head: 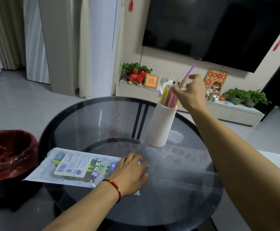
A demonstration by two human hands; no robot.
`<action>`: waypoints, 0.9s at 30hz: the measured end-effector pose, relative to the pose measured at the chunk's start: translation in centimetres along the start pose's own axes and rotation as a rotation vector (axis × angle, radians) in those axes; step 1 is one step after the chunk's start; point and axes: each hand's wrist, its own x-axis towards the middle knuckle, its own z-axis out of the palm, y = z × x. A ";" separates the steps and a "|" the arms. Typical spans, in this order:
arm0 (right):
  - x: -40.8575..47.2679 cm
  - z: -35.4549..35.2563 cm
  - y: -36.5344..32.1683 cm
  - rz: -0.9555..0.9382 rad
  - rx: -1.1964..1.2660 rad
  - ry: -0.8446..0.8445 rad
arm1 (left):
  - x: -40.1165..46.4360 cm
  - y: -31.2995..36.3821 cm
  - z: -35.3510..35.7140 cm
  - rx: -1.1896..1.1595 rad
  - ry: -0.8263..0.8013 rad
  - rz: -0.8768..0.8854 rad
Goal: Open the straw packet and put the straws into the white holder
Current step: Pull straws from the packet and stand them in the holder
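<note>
- Right hand (190, 92) is raised at the mouth of the white ribbed cylindrical holder (161, 125), which stands on the far right part of the round dark glass table (89, 117).
- A bunch of coloured plastic straws (168, 97) (yellow, orange, pink, blue) already stands in the holder. One purple straw (188, 74) sticks up higher and tilted, passing by the right fingers.
- Right fingers are blurred. I cannot tell whether they pinch the purple straw or have let it go.
- Left hand (131, 172) lies flat on the open end of the flat printed plastic straw packet (69, 167), fingers spread and relaxed, pressing it to the glass. The packet sits at the near left table edge. A few green and yellow straws appear to remain inside.
- A bin with a red liner bag (7, 152) stands just left of the table, below the packet's corner.
- My judgement: the step in hand is seating the purple straw. To do it well, I would steer its lower tip inside the rim, keep it near upright, and release only once it slides down among the others.
- Risk: the holder is tall and narrow, so a sideways nudge could tip it.
</note>
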 end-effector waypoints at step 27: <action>-0.5 2.4 1.5 -0.390 -0.258 -0.169 | -0.1 -0.1 -1.0 -0.004 0.089 0.013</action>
